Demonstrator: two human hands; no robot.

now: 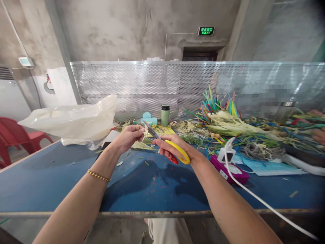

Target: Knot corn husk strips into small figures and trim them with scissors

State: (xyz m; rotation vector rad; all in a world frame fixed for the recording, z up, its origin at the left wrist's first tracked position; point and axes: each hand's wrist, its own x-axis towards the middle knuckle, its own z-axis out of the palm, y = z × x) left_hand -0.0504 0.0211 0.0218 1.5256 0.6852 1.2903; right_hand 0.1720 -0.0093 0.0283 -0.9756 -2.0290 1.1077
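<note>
My right hand (175, 147) grips scissors (167, 144) with yellow and red handles, the blades pointing up and left toward my left hand. My left hand (129, 135) is closed in a pinch on a small pale strip (145, 133), held just at the blade tips. Both hands hover above the blue table (63, 176), near its middle. A gold bracelet sits on my left wrist.
A crumpled pale plastic bag (73, 122) lies at the left. A green bottle (165, 116) stands at the back by the perforated metal screen. Coloured strips and cords (228, 125) heap at the right, with a magenta device (230, 169) and white cable (254, 195). Another person's hand (318, 134) is at far right.
</note>
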